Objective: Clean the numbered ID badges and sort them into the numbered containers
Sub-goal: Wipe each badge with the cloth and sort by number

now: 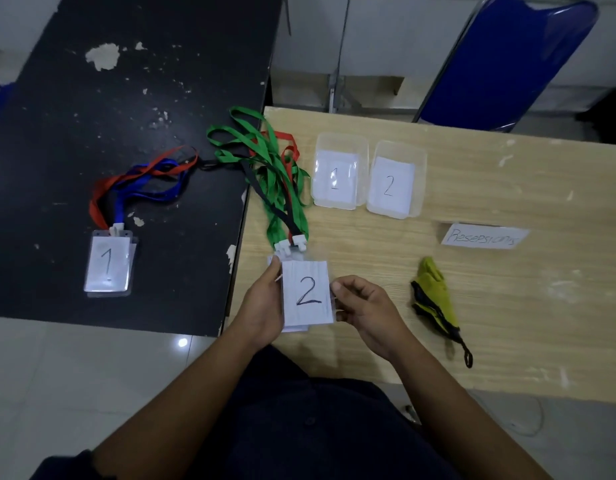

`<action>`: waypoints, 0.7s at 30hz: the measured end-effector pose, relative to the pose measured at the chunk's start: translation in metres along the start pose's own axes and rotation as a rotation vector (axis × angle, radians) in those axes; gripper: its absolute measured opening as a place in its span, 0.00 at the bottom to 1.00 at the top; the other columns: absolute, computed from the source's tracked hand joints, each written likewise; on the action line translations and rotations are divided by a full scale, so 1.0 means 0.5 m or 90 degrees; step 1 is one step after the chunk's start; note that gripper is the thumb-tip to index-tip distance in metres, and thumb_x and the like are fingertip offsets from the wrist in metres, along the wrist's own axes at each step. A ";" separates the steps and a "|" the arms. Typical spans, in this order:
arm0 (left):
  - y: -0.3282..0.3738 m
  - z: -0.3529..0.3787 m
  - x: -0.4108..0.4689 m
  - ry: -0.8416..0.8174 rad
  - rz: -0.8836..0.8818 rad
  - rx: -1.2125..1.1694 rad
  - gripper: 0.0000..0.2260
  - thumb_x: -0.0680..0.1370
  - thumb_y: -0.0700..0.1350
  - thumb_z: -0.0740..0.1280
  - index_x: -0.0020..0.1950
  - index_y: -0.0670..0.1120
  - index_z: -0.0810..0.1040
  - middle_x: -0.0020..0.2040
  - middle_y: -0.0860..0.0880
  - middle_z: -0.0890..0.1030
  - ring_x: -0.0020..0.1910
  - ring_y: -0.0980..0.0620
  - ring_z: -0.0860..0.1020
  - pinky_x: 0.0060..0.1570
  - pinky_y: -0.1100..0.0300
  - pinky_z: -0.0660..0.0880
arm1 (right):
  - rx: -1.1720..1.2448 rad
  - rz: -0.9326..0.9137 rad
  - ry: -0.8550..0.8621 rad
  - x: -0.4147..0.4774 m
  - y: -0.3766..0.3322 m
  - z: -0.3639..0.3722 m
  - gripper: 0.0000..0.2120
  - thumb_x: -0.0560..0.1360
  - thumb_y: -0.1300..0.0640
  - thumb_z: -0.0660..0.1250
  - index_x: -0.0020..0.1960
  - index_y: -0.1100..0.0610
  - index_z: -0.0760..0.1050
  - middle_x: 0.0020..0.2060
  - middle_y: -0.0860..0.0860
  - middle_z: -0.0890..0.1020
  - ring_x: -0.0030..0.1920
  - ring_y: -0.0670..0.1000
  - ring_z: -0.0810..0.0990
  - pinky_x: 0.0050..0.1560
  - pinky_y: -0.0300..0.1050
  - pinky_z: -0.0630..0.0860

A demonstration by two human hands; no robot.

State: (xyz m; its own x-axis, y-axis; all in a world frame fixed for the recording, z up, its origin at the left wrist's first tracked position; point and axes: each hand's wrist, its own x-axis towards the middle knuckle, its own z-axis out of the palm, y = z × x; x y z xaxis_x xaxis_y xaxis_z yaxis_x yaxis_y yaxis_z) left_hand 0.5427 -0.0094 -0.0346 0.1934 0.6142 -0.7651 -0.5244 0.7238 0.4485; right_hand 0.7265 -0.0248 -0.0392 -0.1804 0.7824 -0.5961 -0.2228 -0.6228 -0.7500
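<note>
Two side edges of badge 2 (308, 292), perhaps stacked, pinched: left hand (261, 306), right hand (365, 313).

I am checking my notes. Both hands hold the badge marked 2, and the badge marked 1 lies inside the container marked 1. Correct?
Not quite. In the head view the badge marked 1 lies on the black table, not inside the container marked 1. The rest holds: the left hand and right hand hold the badge marked 2.

Counted: two clear containers (337, 174), two badge piles (107, 265), one yellow cloth (434, 296), one paper sign (483, 236), one blue chair (507, 60).
</note>
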 end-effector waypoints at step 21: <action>-0.044 0.078 0.063 -0.274 -0.185 -0.064 0.24 0.82 0.59 0.54 0.73 0.50 0.72 0.71 0.38 0.74 0.67 0.31 0.73 0.64 0.28 0.66 | -0.722 -0.048 0.497 0.012 0.020 -0.267 0.22 0.76 0.48 0.67 0.68 0.51 0.71 0.68 0.55 0.68 0.68 0.58 0.65 0.64 0.59 0.66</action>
State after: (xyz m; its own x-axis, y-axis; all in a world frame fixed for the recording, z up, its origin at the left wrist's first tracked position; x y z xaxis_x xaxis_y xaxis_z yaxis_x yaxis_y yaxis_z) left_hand 0.5926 0.0061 -0.0505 0.6549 0.4815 -0.5825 -0.4715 0.8627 0.1829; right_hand 0.8509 -0.0261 -0.0885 0.4605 0.8471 -0.2652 0.7558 -0.5309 -0.3833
